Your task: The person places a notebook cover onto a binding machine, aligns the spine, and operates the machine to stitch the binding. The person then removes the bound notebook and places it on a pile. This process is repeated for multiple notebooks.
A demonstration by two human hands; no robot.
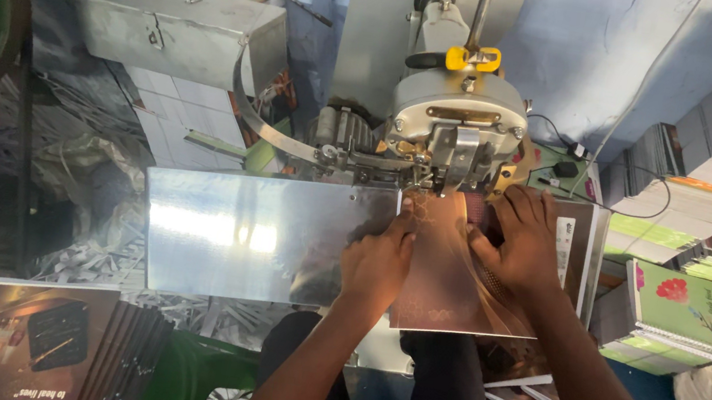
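A brown-covered booklet [442,276] lies on the shiny metal plate [251,232] of a grey stitching machine [457,117], its top edge under the machine head. My left hand [377,262] presses flat on the booklet's left edge, fingers pointing at the head. My right hand [520,244] lies flat on the booklet's right side, close to the head. Neither hand grips anything.
A metal box [173,25] sits at the back left. Stacks of notebooks [698,314] with green flowered covers stand at the right. Dark brown booklets [35,337] lie at the lower left, among paper shreds [82,260]. More booklets [523,392] sit below the plate.
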